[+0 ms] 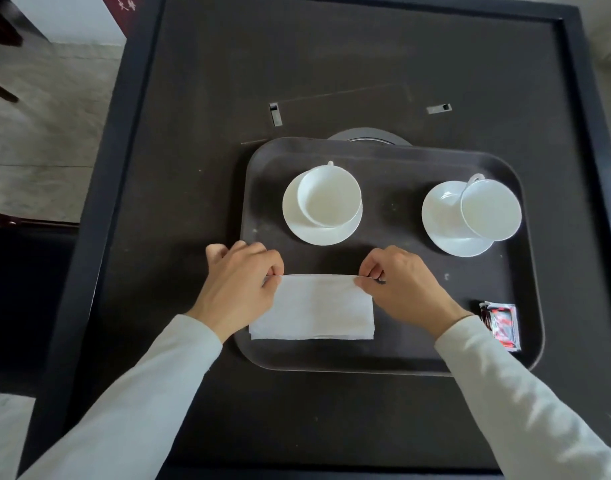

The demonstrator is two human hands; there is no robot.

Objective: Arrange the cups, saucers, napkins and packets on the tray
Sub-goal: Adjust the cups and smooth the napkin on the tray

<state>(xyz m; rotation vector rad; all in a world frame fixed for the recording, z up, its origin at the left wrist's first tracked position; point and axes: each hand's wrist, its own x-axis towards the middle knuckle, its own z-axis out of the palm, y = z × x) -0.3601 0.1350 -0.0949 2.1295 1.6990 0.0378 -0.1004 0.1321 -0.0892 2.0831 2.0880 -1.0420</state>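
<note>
A large square dark table (pixel 228 393) with a raised black frame fills most of the view, and on it, right of centre, lies a dark rounded-rectangular plastic tray (pixel 394 355). At the tray's far left a white round china saucer (pixel 318 233) carries a white china cup (pixel 328 195) that sits off-centre toward the saucer's far side, its handle pointing away. At the far right a second white saucer (pixel 442 220) holds a second white cup (pixel 491 209), shifted onto the saucer's right edge and overhanging it, handle also on the far side. On the near left part of the tray lies a folded white paper napkin (pixel 314 310), its near-left corner just over the tray's rim. The left hand (pixel 238 282), in a pale long sleeve, pinches the napkin's far-left corner between thumb and fingertips; the right hand (pixel 404 285) pinches the far-right corner the same way. Near the tray's near-right corner lie small red-and-black packets (pixel 501 323), apart from the napkin.
</note>
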